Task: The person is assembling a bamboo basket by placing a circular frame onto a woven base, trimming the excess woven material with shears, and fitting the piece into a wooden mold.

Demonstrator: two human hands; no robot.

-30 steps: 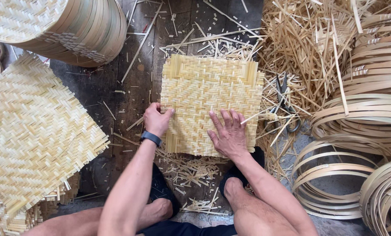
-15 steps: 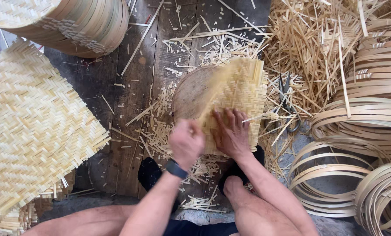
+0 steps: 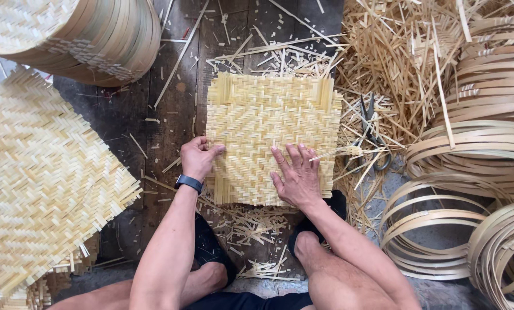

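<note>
Two bare hands rest on a square woven bamboo mat (image 3: 271, 129) that lies flat on the dark wooden floor (image 3: 171, 120), just ahead of the person's feet. The left hand (image 3: 198, 158), a dark watch (image 3: 188, 183) on its wrist, curls loosely at the mat's left edge, thumb on top and fingers tucked at the edge, apparently pinching it. The right hand (image 3: 296, 175) lies open and flat, fingers spread, pressing on the mat's lower right part and grasping nothing. Scissors (image 3: 370, 135) lie just right of the mat among loose bamboo strips (image 3: 395, 63). Coiled bamboo hoops (image 3: 475, 149) are stacked at far right, and a larger woven sheet (image 3: 39, 183) lies at left.
</note>
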